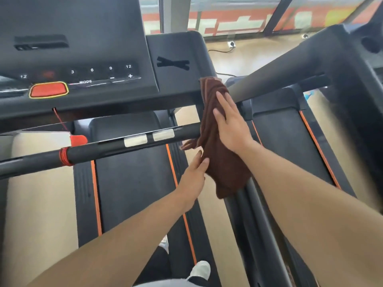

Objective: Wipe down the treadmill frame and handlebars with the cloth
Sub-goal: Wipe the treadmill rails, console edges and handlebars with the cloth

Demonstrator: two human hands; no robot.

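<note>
Gym floor (238,59) at upper right; right hand (232,125), fingers flat, pressed brown cloth (223,168) on side rail (255,214); left hand (194,177) pinched its edge.

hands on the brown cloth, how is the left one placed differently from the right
The right hand lies flat, palm down on top of the brown cloth, fingers stretched toward the console. The left hand meets the cloth's lower edge from the side, fingertips only. Both are bare and touch the cloth.

The brown cloth (222,141) hides the side handrail's upper stretch.
</note>
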